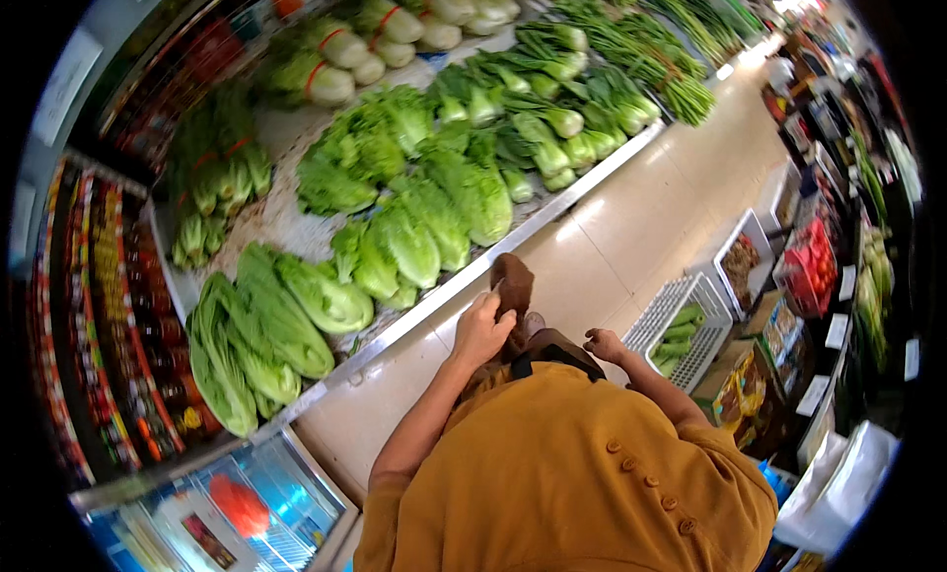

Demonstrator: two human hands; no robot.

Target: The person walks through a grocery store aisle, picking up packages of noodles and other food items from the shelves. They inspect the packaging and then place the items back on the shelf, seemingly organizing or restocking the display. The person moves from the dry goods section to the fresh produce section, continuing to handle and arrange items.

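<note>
My left hand [482, 326] grips a brown cloth [514, 282], which hangs in front of my legs beside the stall's metal edge. Away to the right, my right hand [607, 346] hangs near a white plastic crate with its fingers loosely bent and nothing visible in it. On the stall before me lie long-leaf lettuces [277, 320], shorter leafy lettuces [414, 250] and bok choy [544, 139]. Behind them are napa cabbages [333, 84] bound with red bands. Bundled leafy greens [222, 172] lie at the left of the stall.
The metal stall edge [473, 276] runs diagonally alongside a tiled aisle [592, 239]. Green vegetables fill the white crate [714, 343] on the right, near cardboard boxes [740, 372]. Bottles line shelves [140, 313] at left. A glass-topped cooler [296, 498] stands at lower left.
</note>
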